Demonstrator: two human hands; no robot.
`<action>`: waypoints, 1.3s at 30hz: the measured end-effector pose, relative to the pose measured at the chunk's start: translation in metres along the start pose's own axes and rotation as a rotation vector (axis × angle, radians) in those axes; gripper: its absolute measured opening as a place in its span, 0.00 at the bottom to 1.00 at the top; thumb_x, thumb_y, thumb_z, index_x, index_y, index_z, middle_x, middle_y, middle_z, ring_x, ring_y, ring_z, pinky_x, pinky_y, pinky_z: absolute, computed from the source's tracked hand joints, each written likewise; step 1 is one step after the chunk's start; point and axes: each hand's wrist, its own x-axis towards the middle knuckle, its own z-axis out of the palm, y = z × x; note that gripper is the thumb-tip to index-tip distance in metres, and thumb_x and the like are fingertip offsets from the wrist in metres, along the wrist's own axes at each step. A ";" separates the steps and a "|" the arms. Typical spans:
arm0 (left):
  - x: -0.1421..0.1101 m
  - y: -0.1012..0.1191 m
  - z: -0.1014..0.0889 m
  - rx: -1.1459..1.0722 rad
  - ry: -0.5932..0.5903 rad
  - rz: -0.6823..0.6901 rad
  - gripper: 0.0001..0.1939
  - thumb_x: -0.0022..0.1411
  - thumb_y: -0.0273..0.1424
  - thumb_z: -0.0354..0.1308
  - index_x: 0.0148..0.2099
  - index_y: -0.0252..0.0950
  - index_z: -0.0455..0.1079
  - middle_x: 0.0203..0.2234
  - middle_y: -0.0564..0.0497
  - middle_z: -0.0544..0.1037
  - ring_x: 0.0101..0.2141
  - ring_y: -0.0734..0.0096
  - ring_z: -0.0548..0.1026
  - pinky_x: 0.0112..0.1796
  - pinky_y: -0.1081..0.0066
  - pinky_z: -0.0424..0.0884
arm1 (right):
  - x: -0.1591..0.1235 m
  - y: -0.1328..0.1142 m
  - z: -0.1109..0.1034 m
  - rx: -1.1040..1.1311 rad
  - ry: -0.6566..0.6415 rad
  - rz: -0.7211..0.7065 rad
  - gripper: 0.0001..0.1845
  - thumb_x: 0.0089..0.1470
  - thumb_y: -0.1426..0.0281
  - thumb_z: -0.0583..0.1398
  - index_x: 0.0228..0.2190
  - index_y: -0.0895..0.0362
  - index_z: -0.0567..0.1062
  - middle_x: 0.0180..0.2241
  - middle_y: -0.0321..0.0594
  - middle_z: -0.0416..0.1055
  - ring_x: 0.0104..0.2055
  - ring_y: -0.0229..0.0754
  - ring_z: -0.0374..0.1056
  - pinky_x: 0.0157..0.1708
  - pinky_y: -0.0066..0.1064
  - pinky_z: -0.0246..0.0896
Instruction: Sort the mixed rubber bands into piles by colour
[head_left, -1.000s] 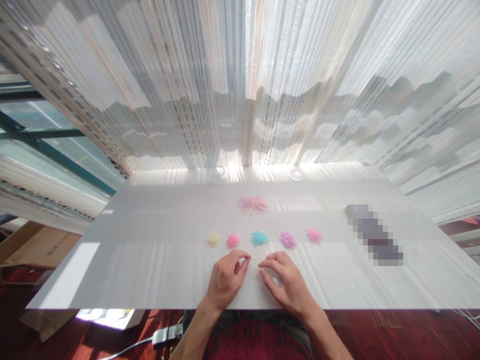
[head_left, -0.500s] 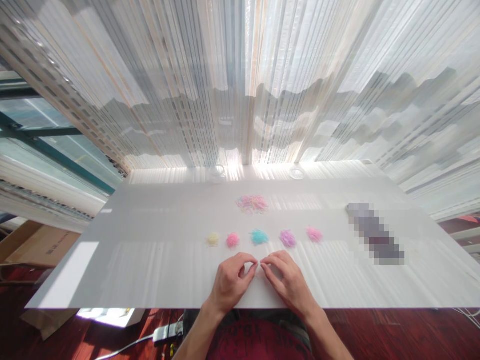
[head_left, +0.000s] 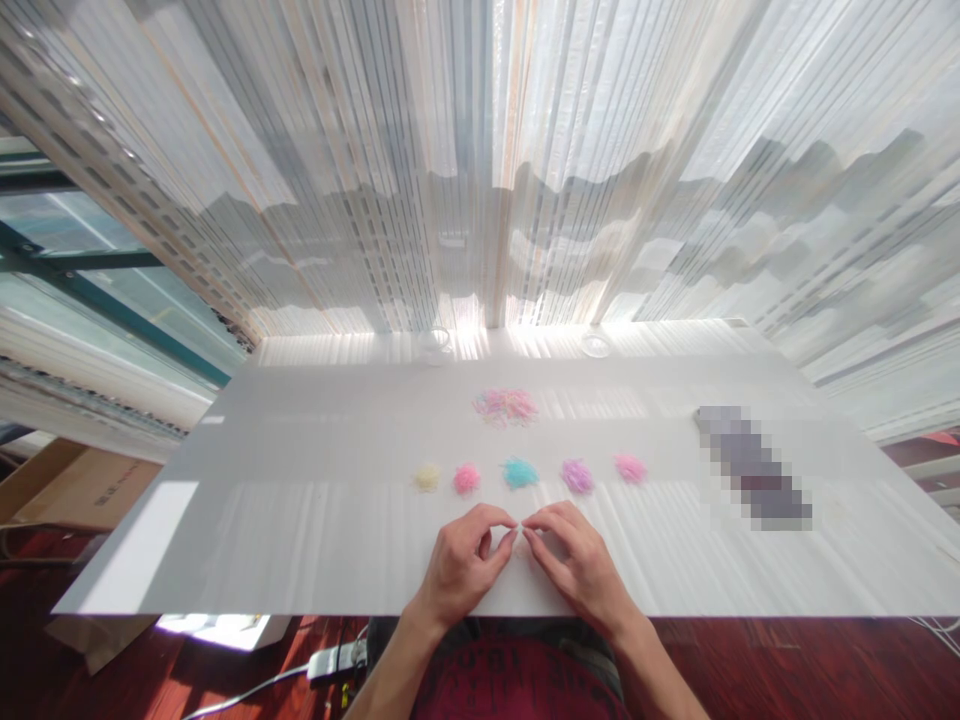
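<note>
Over the near part of the white table (head_left: 315,560), my left hand (head_left: 466,555) and my right hand (head_left: 576,558) meet fingertip to fingertip. Thumb and forefinger are pinched on each; whatever they hold is too small to name. Just beyond them lies a row of little heaps of thin short pieces: yellow (head_left: 427,478), bright pink (head_left: 466,479), turquoise (head_left: 520,473), purple (head_left: 577,477) and light pink (head_left: 631,468). Farther back is a looser heap of mixed colours (head_left: 505,406), mostly pink.
A blurred-out dark oblong object (head_left: 754,468) lies on the right. Two clear round items (head_left: 437,345) (head_left: 596,345) stand at the back edge before a sheer striped curtain (head_left: 495,180). On the floor are a cardboard box (head_left: 82,490) at left and a white power strip (head_left: 335,660).
My hands came together from a small gap, and the right thumb and forefinger closed into a pinch. In the last half second they have barely moved. The heaps look the same.
</note>
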 end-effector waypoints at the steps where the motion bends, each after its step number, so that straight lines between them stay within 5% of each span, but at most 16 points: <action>1: 0.000 0.000 0.000 0.004 -0.001 0.006 0.04 0.69 0.27 0.60 0.45 0.37 0.75 0.33 0.51 0.81 0.22 0.79 0.66 0.25 0.78 0.69 | 0.000 0.000 0.000 0.005 -0.001 -0.003 0.05 0.68 0.72 0.59 0.41 0.52 0.76 0.36 0.40 0.75 0.39 0.45 0.73 0.40 0.35 0.71; 24: 0.001 0.002 0.002 0.217 -0.007 0.101 0.07 0.73 0.31 0.58 0.41 0.38 0.76 0.31 0.53 0.84 0.25 0.75 0.76 0.31 0.75 0.70 | 0.002 -0.003 0.000 -0.001 0.047 -0.018 0.06 0.67 0.72 0.60 0.37 0.53 0.76 0.32 0.38 0.74 0.35 0.42 0.72 0.36 0.31 0.69; 39: 0.001 0.005 0.000 0.245 -0.006 0.048 0.08 0.73 0.31 0.57 0.39 0.38 0.75 0.29 0.54 0.81 0.22 0.75 0.71 0.28 0.74 0.67 | 0.001 -0.004 0.001 0.005 0.073 0.012 0.06 0.67 0.72 0.60 0.36 0.53 0.76 0.31 0.38 0.74 0.35 0.42 0.72 0.37 0.31 0.69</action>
